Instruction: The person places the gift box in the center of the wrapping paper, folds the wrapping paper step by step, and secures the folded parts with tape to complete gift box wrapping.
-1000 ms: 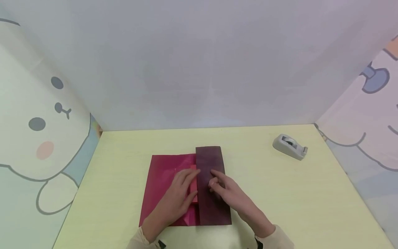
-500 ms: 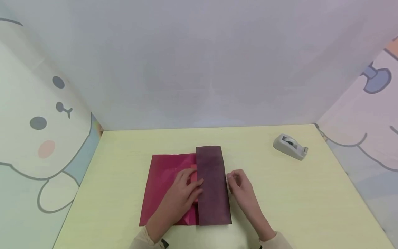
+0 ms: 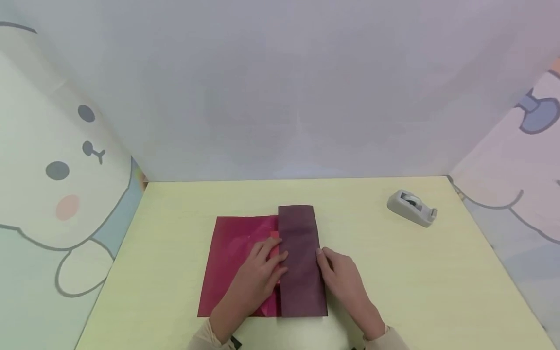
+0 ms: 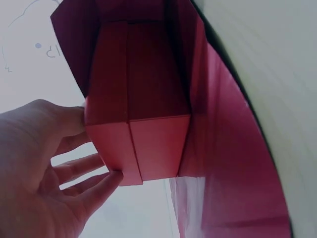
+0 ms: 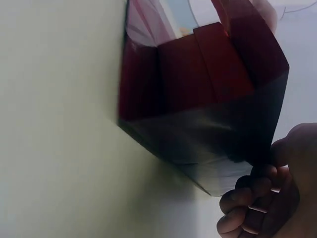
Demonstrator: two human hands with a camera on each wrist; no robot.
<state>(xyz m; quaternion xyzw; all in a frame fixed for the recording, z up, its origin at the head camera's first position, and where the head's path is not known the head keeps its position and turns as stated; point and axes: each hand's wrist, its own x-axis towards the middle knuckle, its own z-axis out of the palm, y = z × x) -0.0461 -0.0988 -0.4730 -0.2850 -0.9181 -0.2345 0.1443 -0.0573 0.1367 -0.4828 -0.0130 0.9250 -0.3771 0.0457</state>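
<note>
A red box (image 4: 161, 144) with a lid seam sits on a sheet of wrapping paper (image 3: 299, 282), magenta inside and dark purple outside. The paper's right part is folded up over the box, so in the head view only a red strip of it shows. My left hand (image 3: 255, 274) rests on the box with fairly straight fingers, their tips on the flap's edge. At the right-hand fold, my right hand (image 3: 343, 272) pinches the paper between thumb and curled fingers. In the right wrist view, the dark paper (image 5: 213, 139) wraps the box's side, its end open.
A grey tape dispenser (image 3: 411, 208) stands at the back right of the pale yellow table (image 3: 437, 272). Behind rises a plain light wall (image 3: 288, 97), with cartoon-printed panels on both sides.
My right hand has moved from the top of the flap to its right edge and now pinches the paper there. My left hand's fingers have shifted slightly onto the flap's edge.
</note>
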